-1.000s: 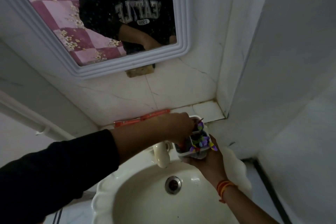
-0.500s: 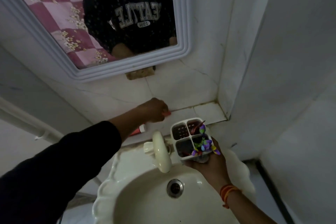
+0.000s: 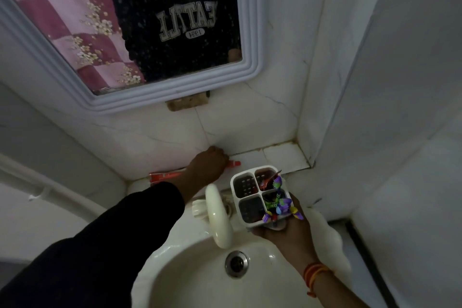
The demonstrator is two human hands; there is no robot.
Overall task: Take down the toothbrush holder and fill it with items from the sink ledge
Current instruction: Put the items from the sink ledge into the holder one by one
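Looking down from the head camera at a cream washbasin (image 3: 190, 280) in a dim, white-tiled bathroom corner, with a curved tap (image 3: 218, 217) at its far edge and a framed mirror (image 3: 250, 40) on the wall above.

The right hand (image 3: 287, 232) is cupped under a white toothbrush holder (image 3: 252, 191), gripping it from below and holding it upright above the right rim of the basin, near the tap. The holder is divided into four compartments. The two right ones already hold things: purple and green items (image 3: 278, 205), perhaps toothbrushes, in the near one and a reddish handle in the far one. The two left compartments look empty.

The left hand (image 3: 207, 165), in a dark sleeve, reaches to the tiled sink ledge (image 3: 282, 157) by the far wall. It is curled down over a red toothpaste tube (image 3: 165, 177) lying flat there, whose ends stick out on either side of the hand. Whether the fingers have closed on the tube cannot be told.

The holder appears to be down and partly filled; the tube has yet to go in.
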